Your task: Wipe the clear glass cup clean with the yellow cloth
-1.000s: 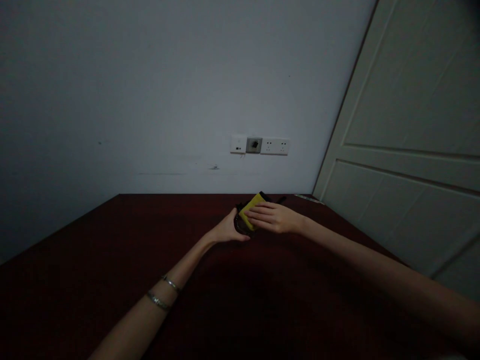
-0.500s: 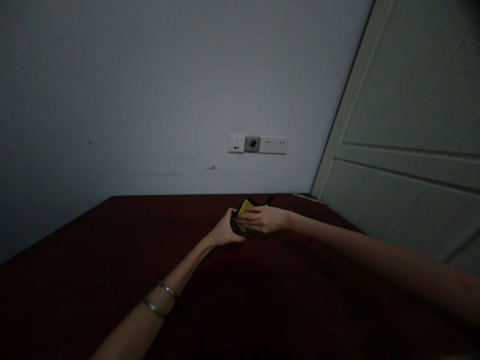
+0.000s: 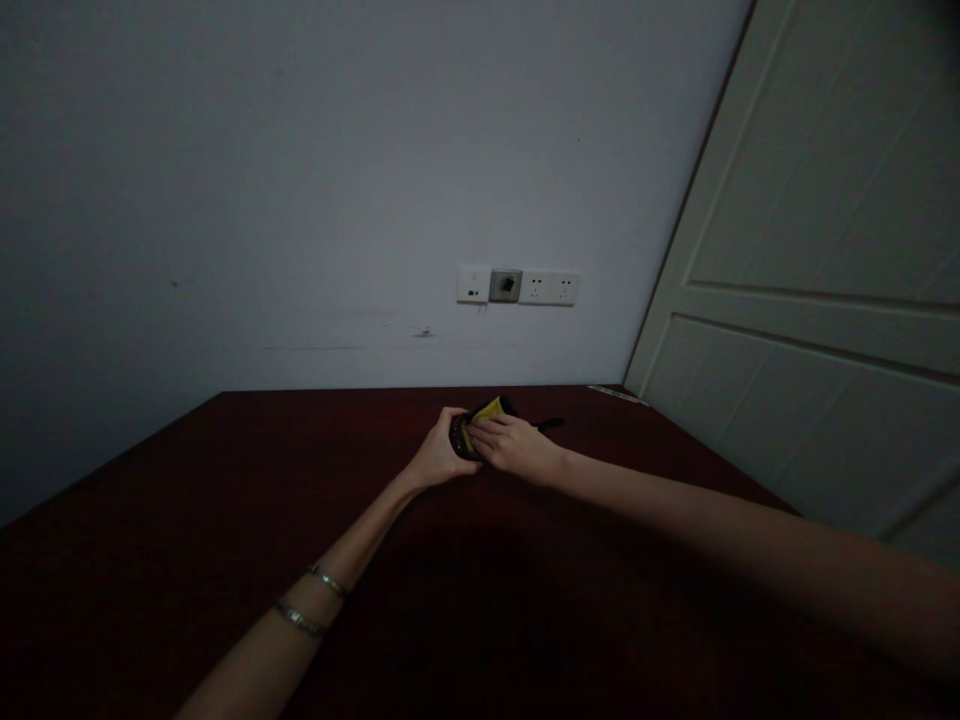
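Far out on the dark red table (image 3: 225,520), my left hand (image 3: 437,455) is wrapped round a small dark round object (image 3: 457,437) that I cannot identify in the dim light. My right hand (image 3: 511,444) presses a yellow cloth or sponge (image 3: 487,409) against that object, fingers together and curled over it. Most of the dark object is hidden by both hands. A dark strap or handle (image 3: 550,424) sticks out to the right of my right hand. Two thin bracelets (image 3: 315,598) sit on my left wrist.
A pale wall stands just behind the table with a row of sockets and a switch (image 3: 517,287). A white panelled door (image 3: 810,260) runs along the table's right side. A thin light strip (image 3: 619,395) lies at the far right corner.
Both hands with the dark object and yellow cloth have shifted a little left and away from me. The yellow cloth shows less now, more folded under my right fingers.
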`<state>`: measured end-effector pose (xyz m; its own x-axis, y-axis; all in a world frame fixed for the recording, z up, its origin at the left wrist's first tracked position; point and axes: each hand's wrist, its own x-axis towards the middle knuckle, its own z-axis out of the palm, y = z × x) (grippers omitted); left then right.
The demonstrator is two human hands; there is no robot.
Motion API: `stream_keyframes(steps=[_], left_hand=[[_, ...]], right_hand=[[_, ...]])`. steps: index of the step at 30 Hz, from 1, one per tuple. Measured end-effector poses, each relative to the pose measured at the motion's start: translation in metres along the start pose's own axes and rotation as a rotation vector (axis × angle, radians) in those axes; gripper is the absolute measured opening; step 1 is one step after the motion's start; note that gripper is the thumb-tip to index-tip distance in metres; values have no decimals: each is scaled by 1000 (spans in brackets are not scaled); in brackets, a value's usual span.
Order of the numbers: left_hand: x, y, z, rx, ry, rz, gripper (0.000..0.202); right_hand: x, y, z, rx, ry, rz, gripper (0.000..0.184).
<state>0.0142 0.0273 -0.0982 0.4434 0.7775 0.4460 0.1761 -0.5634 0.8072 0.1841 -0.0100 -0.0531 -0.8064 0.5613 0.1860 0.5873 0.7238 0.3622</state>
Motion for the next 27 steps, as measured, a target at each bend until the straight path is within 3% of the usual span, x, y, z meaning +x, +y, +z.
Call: stream_keyframes(steps=[7, 12, 16, 21, 27], left_hand=[[-2, -7, 2, 48, -16, -7, 72], [-3, -9, 1, 87, -13, 41, 71], [-3, -12, 2, 95, -39, 35, 72], [-3, -14, 4, 109, -21, 20, 76], [-6, -12, 4, 181, -21, 76, 77]], right_hand=[[13, -19, -18, 146, -112, 273, 16], [21, -21, -20, 356, -128, 520, 23], [26, -16, -20, 592, -96, 712, 28], [30, -11, -18, 969, -59, 923, 12], [27, -9, -9, 1392, 19, 1127, 6]])
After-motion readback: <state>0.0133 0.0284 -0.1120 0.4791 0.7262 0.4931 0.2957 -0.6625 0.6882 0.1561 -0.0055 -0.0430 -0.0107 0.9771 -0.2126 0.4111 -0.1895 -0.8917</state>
